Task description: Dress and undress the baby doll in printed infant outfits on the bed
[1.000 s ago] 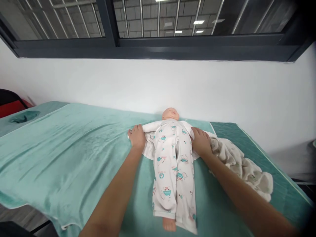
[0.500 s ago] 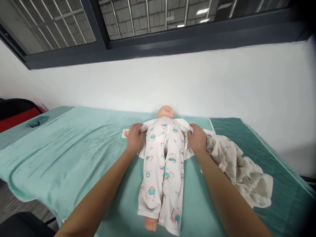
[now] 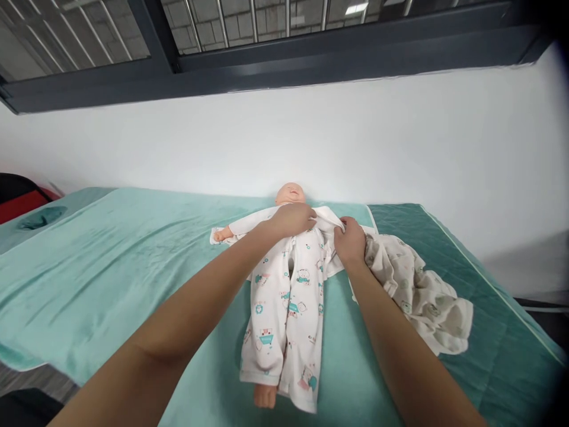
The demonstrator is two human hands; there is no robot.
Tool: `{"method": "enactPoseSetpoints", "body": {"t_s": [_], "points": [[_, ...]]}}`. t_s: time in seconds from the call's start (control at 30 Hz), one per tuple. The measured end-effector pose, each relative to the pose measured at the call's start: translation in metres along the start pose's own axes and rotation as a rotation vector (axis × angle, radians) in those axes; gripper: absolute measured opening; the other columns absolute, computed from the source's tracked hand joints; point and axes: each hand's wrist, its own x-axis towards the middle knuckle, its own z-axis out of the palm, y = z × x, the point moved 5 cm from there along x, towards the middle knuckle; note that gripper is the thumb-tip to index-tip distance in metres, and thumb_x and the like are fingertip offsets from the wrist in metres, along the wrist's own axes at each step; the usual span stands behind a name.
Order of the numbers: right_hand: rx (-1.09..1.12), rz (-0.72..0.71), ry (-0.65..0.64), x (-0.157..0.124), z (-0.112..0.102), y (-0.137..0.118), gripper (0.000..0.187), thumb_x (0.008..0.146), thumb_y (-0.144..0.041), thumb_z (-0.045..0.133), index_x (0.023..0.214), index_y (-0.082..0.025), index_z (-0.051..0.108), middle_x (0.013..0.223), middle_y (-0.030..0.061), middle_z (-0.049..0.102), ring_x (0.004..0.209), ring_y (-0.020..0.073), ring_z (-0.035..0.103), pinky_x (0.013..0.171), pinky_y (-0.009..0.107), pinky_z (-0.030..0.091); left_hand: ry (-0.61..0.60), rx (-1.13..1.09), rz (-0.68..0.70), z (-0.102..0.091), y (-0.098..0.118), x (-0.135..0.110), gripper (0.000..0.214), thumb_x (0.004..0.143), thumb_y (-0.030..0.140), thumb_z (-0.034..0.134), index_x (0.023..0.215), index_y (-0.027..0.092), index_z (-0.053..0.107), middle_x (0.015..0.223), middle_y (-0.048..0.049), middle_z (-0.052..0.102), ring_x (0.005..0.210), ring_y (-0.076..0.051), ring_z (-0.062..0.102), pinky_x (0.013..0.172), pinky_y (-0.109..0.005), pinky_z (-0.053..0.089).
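I see a white wall (image 3: pixel 422 142), a dark window frame (image 3: pixel 284 65) above, metal bars (image 3: pixel 288 18) behind it, and grey floor (image 3: pixel 53 378).

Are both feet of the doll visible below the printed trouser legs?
No, only one bare foot of the doll shows, beneath the trouser leg on the picture's left; no foot shows beneath the other trouser leg.

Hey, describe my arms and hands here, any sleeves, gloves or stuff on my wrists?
Your left hand and right hand are bare, with no gloves. Your left forearm and right forearm show no sleeves, and I see no watch, bracelet or markings. Parts of both hands are hidden, so I can't rule out rings.
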Motion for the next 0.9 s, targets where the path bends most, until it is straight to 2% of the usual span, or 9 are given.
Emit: {"method": "enactPoseSetpoints", "body": {"t_s": [0.1, 0.2, 0.27, 0.4, 0.5, 0.6, 0.73, 0.8, 0.9], "points": [[-0.032, 0.003, -0.007, 0.001, 0.002, 0.001, 0.034, 0.082, -0.026, 0.046, 0.105, -0.012, 0.066, 0.106, 0.0175, 0.069, 0.100, 0.0314, 0.057, 0.097, 0.044, 0.036, -0.185, 0.107, 0.004, 0.008, 0.019, 0.017, 0.044, 0.087, 0.028, 0.050, 0.128, 0.026, 0.065, 0.114, -0.0057, 0.074, 0.093, -0.023, 0.069, 0.077, -0.031, 0.051], [-0.064, 0.008, -0.006, 0.001, 0.004, 0.002, 0.033, 0.081, -0.026, 0.047, 0.104, -0.013, 0.067, 0.104, 0.0167, 0.069, 0.102, 0.0308, 0.057, 0.105, 0.048, 0.028, -0.259, 0.157, -0.011, 0.015, 0.029, 0.033, 0.052, 0.081, 0.024, 0.058, 0.132, 0.032, 0.061, 0.110, -0.0047, 0.074, 0.089, -0.022, 0.069, 0.078, -0.030, 0.050], [-0.076, 0.006, -0.008, 0.001, 0.005, 0.003, 0.034, 0.081, -0.026, 0.048, 0.106, -0.013, 0.067, 0.106, 0.0168, 0.069, 0.103, 0.0307, 0.057, 0.106, 0.048, 0.027, -0.292, 0.209, -0.034, 0.022, 0.029, 0.043, 0.053, 0.077, 0.023, 0.064, 0.130, 0.032, 0.062, 0.108, -0.0052, 0.075, 0.091, -0.022, 0.069, 0.082, -0.030, 0.050], [-0.108, -0.016, -0.014, 0.000, 0.007, 0.002, 0.035, 0.082, -0.025, 0.047, 0.109, -0.012, 0.066, 0.107, 0.0178, 0.068, 0.103, 0.0314, 0.056, 0.102, 0.046, 0.031, -0.297, 0.328, -0.044, 0.039, 0.030, 0.062, 0.050, 0.074, 0.022, 0.069, 0.124, 0.023, 0.065, 0.122, -0.0106, 0.070, 0.106, -0.027, 0.066, 0.090, -0.036, 0.050], [-0.125, -0.042, -0.011, 0.001, 0.006, 0.002, 0.035, 0.084, -0.024, 0.045, 0.109, -0.011, 0.065, 0.106, 0.0180, 0.068, 0.101, 0.0313, 0.056, 0.100, 0.045, 0.032, -0.290, 0.352, -0.049, 0.044, 0.031, 0.069, 0.045, 0.073, 0.020, 0.071, 0.119, 0.018, 0.067, 0.127, -0.0147, 0.066, 0.113, -0.032, 0.063, 0.094, -0.042, 0.049], [-0.111, -0.035, -0.026, 0.002, 0.003, 0.002, 0.035, 0.084, -0.023, 0.043, 0.108, -0.011, 0.066, 0.104, 0.0177, 0.069, 0.098, 0.0302, 0.057, 0.098, 0.044, 0.033, -0.289, 0.367, -0.037, 0.038, 0.027, 0.068, 0.042, 0.076, 0.014, 0.067, 0.118, 0.019, 0.067, 0.125, -0.0138, 0.068, 0.112, -0.031, 0.064, 0.094, -0.042, 0.049], [-0.082, -0.013, -0.040, 0.003, -0.001, 0.003, 0.036, 0.084, -0.021, 0.041, 0.106, -0.012, 0.067, 0.098, 0.0165, 0.070, 0.094, 0.0294, 0.057, 0.094, 0.042, 0.035, -0.274, 0.384, 0.007, 0.028, 0.017, 0.064, 0.049, 0.077, 0.011, 0.064, 0.125, 0.026, 0.063, 0.125, -0.0109, 0.068, 0.112, -0.029, 0.064, 0.091, -0.041, 0.050], [-0.083, -0.012, -0.042, 0.004, 0.000, 0.004, 0.035, 0.084, -0.021, 0.042, 0.105, -0.012, 0.068, 0.096, 0.0164, 0.070, 0.093, 0.0297, 0.057, 0.091, 0.042, 0.036, -0.284, 0.409, 0.005, 0.031, 0.014, 0.066, 0.050, 0.075, 0.011, 0.065, 0.123, 0.026, 0.064, 0.121, -0.0110, 0.070, 0.109, -0.029, 0.065, 0.089, -0.039, 0.051], [-0.096, -0.019, -0.040, 0.004, 0.002, 0.006, 0.034, 0.084, -0.022, 0.045, 0.107, -0.011, 0.067, 0.099, 0.0177, 0.069, 0.095, 0.0303, 0.056, 0.091, 0.041, 0.037, -0.306, 0.433, -0.001, 0.046, 0.017, 0.074, 0.042, 0.073, 0.012, 0.068, 0.114, 0.019, 0.069, 0.116, -0.0147, 0.071, 0.103, -0.031, 0.067, 0.085, -0.039, 0.052]]}}
